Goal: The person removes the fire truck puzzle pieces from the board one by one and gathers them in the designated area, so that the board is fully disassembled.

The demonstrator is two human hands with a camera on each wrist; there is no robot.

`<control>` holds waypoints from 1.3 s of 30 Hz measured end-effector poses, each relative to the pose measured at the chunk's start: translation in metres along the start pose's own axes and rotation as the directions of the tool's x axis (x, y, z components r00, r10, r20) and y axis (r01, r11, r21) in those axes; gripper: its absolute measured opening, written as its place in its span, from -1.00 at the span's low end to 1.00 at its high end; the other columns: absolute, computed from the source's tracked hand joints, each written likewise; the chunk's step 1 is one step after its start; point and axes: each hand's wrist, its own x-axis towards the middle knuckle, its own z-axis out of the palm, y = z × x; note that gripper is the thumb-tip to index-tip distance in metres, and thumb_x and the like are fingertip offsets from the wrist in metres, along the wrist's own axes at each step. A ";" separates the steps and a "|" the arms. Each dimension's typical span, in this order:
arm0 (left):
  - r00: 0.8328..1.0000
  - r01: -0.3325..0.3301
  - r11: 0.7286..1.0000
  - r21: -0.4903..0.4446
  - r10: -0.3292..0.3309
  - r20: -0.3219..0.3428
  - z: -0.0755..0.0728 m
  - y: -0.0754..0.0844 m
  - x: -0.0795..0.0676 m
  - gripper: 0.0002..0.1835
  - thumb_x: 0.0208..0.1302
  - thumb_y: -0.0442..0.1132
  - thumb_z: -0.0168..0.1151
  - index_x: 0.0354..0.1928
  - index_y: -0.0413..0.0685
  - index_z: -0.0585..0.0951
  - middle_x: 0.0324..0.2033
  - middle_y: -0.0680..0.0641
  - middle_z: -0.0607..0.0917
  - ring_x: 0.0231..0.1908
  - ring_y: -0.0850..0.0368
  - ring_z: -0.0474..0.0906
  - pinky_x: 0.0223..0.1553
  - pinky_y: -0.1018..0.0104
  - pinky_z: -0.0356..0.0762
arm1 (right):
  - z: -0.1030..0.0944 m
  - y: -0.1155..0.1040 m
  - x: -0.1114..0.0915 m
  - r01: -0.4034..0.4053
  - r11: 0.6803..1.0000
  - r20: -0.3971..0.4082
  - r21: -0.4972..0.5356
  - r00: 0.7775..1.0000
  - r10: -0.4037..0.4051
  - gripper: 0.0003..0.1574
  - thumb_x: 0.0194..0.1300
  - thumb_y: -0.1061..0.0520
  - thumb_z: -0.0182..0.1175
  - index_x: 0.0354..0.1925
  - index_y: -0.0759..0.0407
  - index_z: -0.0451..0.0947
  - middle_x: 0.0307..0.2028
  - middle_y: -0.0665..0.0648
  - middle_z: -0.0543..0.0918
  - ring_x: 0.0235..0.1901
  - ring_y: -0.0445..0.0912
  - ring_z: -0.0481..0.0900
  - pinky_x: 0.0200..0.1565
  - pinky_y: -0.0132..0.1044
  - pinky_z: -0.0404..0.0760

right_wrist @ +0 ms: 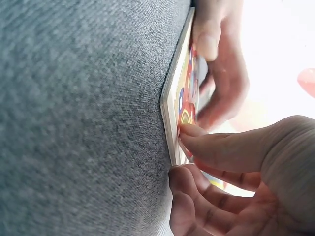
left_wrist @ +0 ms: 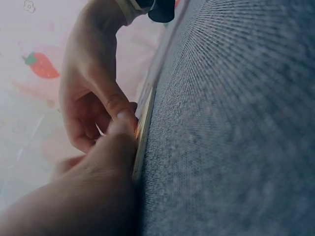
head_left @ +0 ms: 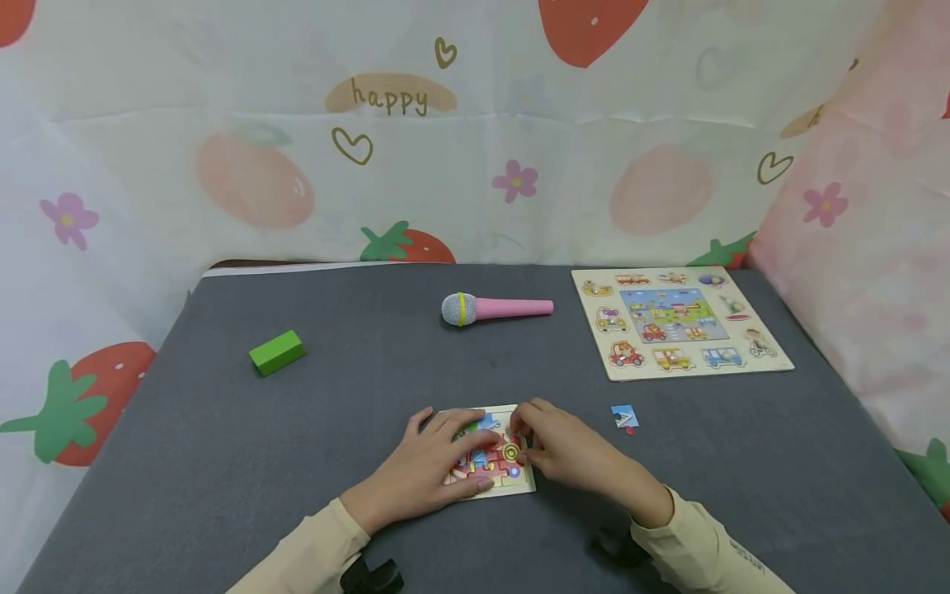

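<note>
A small wooden jigsaw puzzle (head_left: 510, 485) with a red vehicle picture lies on the grey table at front centre. Across its left part, the left hand (head_left: 419, 470) rests with fingers spread, thumb along the near edge. The right hand (head_left: 575, 445) is at the puzzle's right side, thumb and fingers curled together. In the right wrist view, a puzzle piece (right_wrist: 185, 151) shows tilted at the board's edge, pinched under the right thumb (right_wrist: 216, 147); most of it is hidden by the fingers. Right of that hand lies a loose blue-and-white puzzle piece (head_left: 624, 417).
Behind the hands lies a pink toy microphone (head_left: 512, 308) with a silver head. A larger wooden picture board (head_left: 594, 318) with vehicle pieces is at the back right. The green block (head_left: 277, 353) sits at left. A printed curtain (head_left: 460, 190) borders the table (head_left: 356, 355).
</note>
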 end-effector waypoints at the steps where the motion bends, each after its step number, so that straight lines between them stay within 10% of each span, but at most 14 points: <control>1: 1.000 -0.020 1.000 -0.021 0.020 0.010 0.000 -0.001 0.000 -0.40 0.26 0.39 -0.03 0.30 0.46 0.38 0.37 0.09 0.28 0.40 0.12 0.09 0.29 -0.24 -0.04 | 0.000 0.000 0.000 0.000 1.000 0.000 0.002 1.000 0.000 -0.73 0.16 0.25 0.34 -0.20 0.13 0.47 -0.29 0.03 0.48 -0.43 -0.22 0.41 -0.38 -0.38 0.45; 10: 0.980 -0.174 0.984 -0.020 0.175 0.091 0.000 -0.003 -0.002 -0.37 0.21 0.46 -0.08 0.33 0.63 0.30 0.44 0.02 0.16 0.44 0.06 0.00 0.33 -0.16 -0.06 | 0.000 0.001 0.001 0.009 1.000 -0.024 0.027 1.000 -0.009 -0.74 0.14 0.32 0.33 -0.24 0.17 0.47 -0.31 0.05 0.51 -0.43 -0.19 0.43 -0.37 -0.37 0.45; 22: 0.981 -0.173 0.985 -0.014 0.174 0.085 -0.002 -0.002 -0.002 -0.44 0.26 0.39 -0.05 0.31 0.62 0.34 0.43 0.02 0.19 0.43 0.07 0.04 0.32 -0.17 -0.03 | 0.002 0.001 0.005 -0.118 0.971 -0.070 0.209 0.988 0.135 -0.89 0.25 0.26 0.25 -0.34 0.13 0.49 -0.48 -0.03 0.57 -0.52 -0.24 0.43 -0.47 -0.39 0.42; 39: 0.983 -0.168 0.986 -0.020 0.168 0.067 0.001 -0.003 -0.003 -0.50 0.30 0.36 -0.06 0.28 0.65 0.36 0.43 0.04 0.21 0.43 0.09 0.05 0.32 -0.18 -0.03 | -0.002 0.005 0.002 -0.097 0.929 -0.021 0.358 0.994 0.112 -0.94 0.27 0.30 0.22 -0.29 0.25 0.50 -0.44 0.10 0.60 -0.54 -0.11 0.52 -0.49 -0.36 0.48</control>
